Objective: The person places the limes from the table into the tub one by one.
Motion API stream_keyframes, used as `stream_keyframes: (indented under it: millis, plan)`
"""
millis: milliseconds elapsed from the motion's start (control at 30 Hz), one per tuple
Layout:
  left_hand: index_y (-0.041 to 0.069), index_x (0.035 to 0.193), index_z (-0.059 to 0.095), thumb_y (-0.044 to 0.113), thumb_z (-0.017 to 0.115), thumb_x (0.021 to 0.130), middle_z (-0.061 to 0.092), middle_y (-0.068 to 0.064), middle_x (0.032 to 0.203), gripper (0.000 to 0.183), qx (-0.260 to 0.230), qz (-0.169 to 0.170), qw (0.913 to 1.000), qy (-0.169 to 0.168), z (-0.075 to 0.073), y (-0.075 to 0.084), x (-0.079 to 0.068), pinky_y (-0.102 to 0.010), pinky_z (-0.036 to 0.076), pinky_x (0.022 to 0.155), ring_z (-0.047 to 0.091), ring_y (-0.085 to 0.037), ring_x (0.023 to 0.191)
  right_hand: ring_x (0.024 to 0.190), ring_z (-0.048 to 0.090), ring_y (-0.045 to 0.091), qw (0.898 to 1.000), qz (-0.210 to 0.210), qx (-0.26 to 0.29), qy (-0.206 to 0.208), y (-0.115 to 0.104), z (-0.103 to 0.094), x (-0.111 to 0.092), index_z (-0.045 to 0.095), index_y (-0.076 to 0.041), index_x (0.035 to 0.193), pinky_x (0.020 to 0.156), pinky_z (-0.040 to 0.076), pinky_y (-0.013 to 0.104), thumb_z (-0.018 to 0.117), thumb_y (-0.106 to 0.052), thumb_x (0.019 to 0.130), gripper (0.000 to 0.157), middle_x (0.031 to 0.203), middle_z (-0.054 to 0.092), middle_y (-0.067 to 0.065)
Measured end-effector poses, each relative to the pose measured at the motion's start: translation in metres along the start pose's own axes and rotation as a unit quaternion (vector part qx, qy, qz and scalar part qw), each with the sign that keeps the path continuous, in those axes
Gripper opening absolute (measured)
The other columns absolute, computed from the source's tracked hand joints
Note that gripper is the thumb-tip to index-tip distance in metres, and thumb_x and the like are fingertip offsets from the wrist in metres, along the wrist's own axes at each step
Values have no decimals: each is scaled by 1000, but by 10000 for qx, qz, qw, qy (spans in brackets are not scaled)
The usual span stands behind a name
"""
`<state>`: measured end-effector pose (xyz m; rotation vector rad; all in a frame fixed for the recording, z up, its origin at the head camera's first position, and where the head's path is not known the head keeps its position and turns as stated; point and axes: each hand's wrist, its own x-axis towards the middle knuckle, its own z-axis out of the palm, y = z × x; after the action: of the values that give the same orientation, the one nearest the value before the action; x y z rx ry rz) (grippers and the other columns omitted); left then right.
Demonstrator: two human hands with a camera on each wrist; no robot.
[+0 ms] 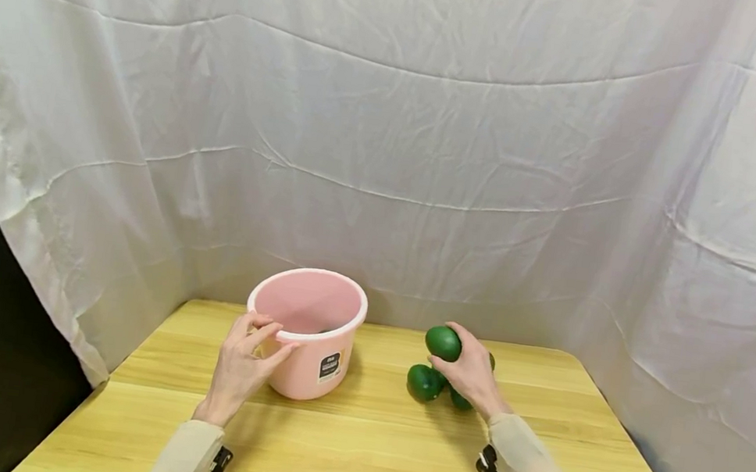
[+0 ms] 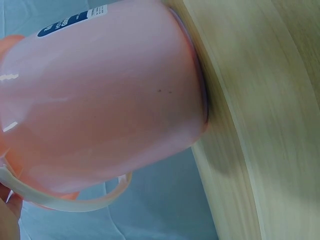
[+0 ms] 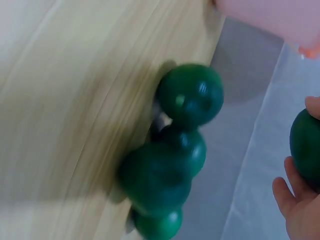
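Note:
A pink plastic bucket (image 1: 301, 372) with a dark label stands upright on the table's left half. My left hand (image 1: 238, 364) holds its near left rim between thumb and fingers. In the left wrist view, the bucket's pale handle (image 2: 85, 205) hangs along its side, close to my fingers. My right hand (image 1: 472, 372) grips a dark green, egg-shaped fruit (image 1: 443, 343), raised above others like it. Several similar green fruits (image 3: 192, 95) lie clustered on the table beneath that hand, partly hidden by it in the head view. Something dark shows inside the bucket, mostly hidden by its rim.
The wooden table (image 1: 357, 462) spans the lower view, with the bucket left and the fruits right. Light grey cloth (image 1: 419, 131) hangs behind and on both sides. A gap of bare wood separates the bucket from the fruits.

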<state>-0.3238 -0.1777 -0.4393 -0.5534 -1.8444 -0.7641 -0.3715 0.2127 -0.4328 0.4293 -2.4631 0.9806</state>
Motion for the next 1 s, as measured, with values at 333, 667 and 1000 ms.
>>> stream_keyframes:
  millis: [333, 667, 1000]
  plan:
    - [2, 95, 74, 17, 92, 64, 62, -13, 101, 38, 7, -22, 10000, 24, -1, -1, -2, -10, 38, 98, 56, -26, 100, 102, 65, 27, 9992, -353, 210, -7, -37, 23, 7, 54, -18, 136, 83, 56, 46, 83, -29, 78, 66, 127, 63, 9]
    - [2, 93, 74, 17, 92, 65, 63, -13, 101, 37, -30, -53, 10000, -14, -1, 0, -4, -13, 41, 95, 56, -26, 99, 103, 65, 25, 9971, -420, 639, 19, -63, 40, 10, 52, -21, 137, 85, 56, 44, 84, -26, 78, 67, 126, 63, 6]
    - [2, 94, 74, 17, 92, 64, 63, -12, 101, 37, -84, 26, 9999, 88, 2, -1, 0, -26, 48, 89, 56, -25, 98, 100, 64, 19, 9918, -467, 1101, 459, -88, 49, 20, 53, -21, 132, 85, 55, 39, 81, -35, 81, 60, 119, 65, 1]
